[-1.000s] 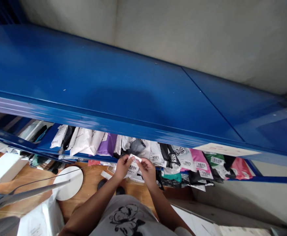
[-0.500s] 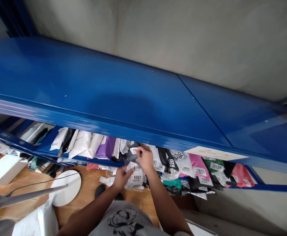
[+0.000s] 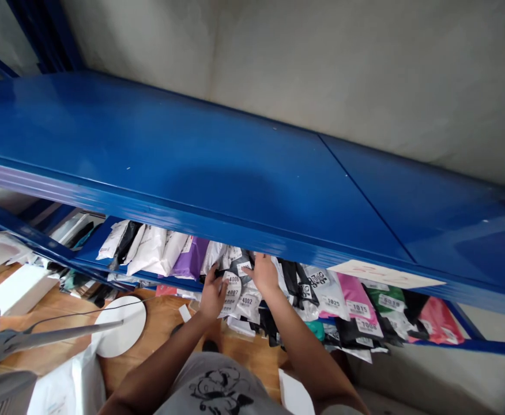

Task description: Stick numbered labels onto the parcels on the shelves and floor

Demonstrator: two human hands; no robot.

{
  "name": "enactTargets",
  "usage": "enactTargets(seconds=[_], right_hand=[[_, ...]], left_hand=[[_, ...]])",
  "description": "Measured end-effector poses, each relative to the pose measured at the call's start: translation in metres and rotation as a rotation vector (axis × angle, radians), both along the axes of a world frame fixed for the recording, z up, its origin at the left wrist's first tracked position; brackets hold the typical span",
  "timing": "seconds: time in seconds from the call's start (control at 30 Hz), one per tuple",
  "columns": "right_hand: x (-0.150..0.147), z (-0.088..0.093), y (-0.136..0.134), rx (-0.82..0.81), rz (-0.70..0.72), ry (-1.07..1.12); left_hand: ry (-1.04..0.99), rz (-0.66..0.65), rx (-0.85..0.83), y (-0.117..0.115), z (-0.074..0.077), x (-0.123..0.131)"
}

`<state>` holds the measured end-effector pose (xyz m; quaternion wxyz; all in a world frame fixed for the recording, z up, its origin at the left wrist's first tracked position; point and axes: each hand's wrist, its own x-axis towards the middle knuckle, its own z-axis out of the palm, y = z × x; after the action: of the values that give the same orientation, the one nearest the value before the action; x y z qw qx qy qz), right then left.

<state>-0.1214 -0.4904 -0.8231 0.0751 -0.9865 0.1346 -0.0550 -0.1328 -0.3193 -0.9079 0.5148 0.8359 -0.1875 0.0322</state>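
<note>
My left hand (image 3: 211, 296) is closed on a label sheet (image 3: 232, 291) printed with 4006, 4007 and numbers below, its thumb lying over the sheet. Just right of it, my right hand (image 3: 265, 276) is spread over a dark grey plastic mailer bag (image 3: 237, 264). Its thumb reaches out beside a white number label (image 3: 243, 268) on that bag; the other fingertips are partly hidden under the upper shelf edge. Below the hands hangs a pale bag (image 3: 247, 304) labelled 4002.
A blue upper shelf (image 3: 209, 173) juts out above the bags. Purple (image 3: 192, 258), white (image 3: 149, 248) and pink bags (image 3: 354, 297) stand along the lower shelf. On the wooden floor are a round white base (image 3: 120, 325) with a pole and a white sack (image 3: 68, 383).
My left hand has moved up to the bags with the label sheet. My right hand has gone from a pinch to spread fingers on the dark bag. The 4002 bag has come into sight.
</note>
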Motion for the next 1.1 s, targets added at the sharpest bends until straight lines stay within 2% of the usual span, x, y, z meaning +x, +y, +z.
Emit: enactTargets(seconds=[0.03, 0.1, 0.17, 0.2, 0.3, 0.37, 0.43, 0.53, 0.6, 0.7, 0.77, 0.87, 1.0, 1.1], right_hand=[[-0.003, 0.001, 0.004, 0.019, 0.014, -0.048], [-0.01, -0.002, 0.016, 0.142, 0.129, -0.158], [-0.018, -0.01, 0.03, 0.371, 0.276, -0.212], [-0.021, -0.016, 0.037, 0.523, 0.304, -0.207], [-0.028, -0.039, 0.048, 0.925, 0.203, -0.176], [-0.03, -0.053, 0.049, 1.042, 0.115, -0.188], [-0.032, -0.06, 0.046, 1.042, 0.065, -0.226], [-0.032, -0.061, 0.04, 1.008, 0.011, -0.294], [-0.03, -0.058, 0.039, 0.986, 0.009, -0.311], [-0.027, -0.057, 0.041, 0.97, 0.026, -0.308], [-0.026, -0.06, 0.046, 0.961, 0.022, -0.314], [-0.023, -0.067, 0.055, 0.944, 0.002, -0.318], [-0.016, -0.077, 0.068, 0.874, -0.024, -0.313], [-0.008, -0.08, 0.074, 0.781, -0.065, -0.301]], left_hand=[[0.016, 0.003, -0.032, 0.001, -0.002, 0.0], [0.047, -0.003, -0.115, 0.004, -0.007, 0.0], [0.07, -0.018, -0.232, 0.006, -0.012, 0.002], [0.083, -0.024, -0.294, 0.007, -0.014, 0.003], [0.121, -0.015, -0.415, 0.008, -0.016, 0.004], [0.141, 0.037, -0.394, 0.009, -0.01, 0.002], [0.152, 0.093, -0.261, 0.01, 0.002, 0.003], [0.03, 0.054, 0.122, 0.013, 0.03, 0.014], [-0.157, -0.066, 0.338, 0.013, 0.051, 0.032], [-0.326, -0.362, 0.472, 0.013, 0.071, 0.069], [-0.312, -0.49, 0.529, 0.012, 0.075, 0.093], [-0.273, -0.558, 0.554, 0.014, 0.07, 0.117], [-0.227, -0.649, 0.53, 0.014, 0.061, 0.129], [-0.178, -0.612, 0.494, 0.011, 0.056, 0.133]])
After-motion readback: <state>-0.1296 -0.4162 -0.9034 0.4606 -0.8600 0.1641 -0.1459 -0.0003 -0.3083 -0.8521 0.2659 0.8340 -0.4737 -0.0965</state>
